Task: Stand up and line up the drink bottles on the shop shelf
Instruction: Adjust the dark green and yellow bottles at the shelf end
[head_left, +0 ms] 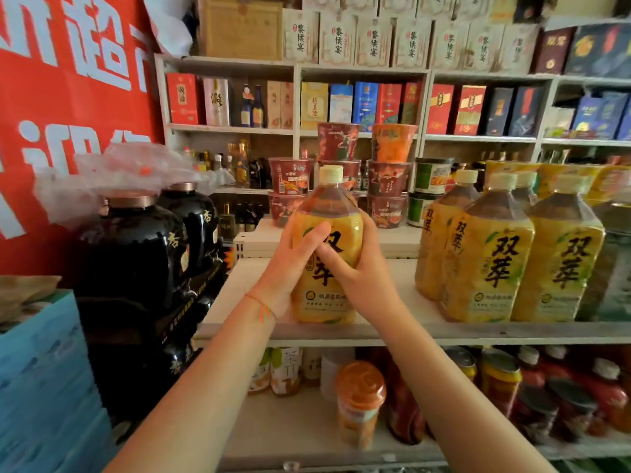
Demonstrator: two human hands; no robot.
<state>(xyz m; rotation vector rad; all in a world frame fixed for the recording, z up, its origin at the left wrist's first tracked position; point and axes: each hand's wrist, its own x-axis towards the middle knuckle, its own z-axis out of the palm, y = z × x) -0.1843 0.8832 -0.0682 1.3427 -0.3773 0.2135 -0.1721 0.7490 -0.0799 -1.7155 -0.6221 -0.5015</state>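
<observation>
A white shop shelf (pixel 239 295) runs across the middle of the view, seen from head height, and everything here is placed relative to it. Standing upright near its front edge, toward the left half, is a large yellow-labelled tea bottle (pixel 326 240) with a pale cap. Both hands hold it around its wide middle: the left hand (pixel 290 264) wraps the left side with the thumb across the label, and the right hand (pixel 358 271) curls round the right side. It looks full, so it is probably heavy, with a smooth plastic wrap that may slip; its thin walls would likely give a little when squeezed. A low two-handed hold on the body, as here, seems the safest place to grip, rather than the narrow neck.

Further right on the same shelf, well apart from the held bottle, stands a group of matching bottles (pixel 488 254), upright and packed close. The bare board between offers room to slide the held bottle into line.

At the back of the shelf, behind the held bottle, stacked instant noodle cups (pixel 341 172) could be knocked if it is pushed too deep. Left of the shelf stand dark ceramic jars (pixel 136 247). On the shelf below, an orange-capped bottle (pixel 360 401) stands among smaller drinks.
</observation>
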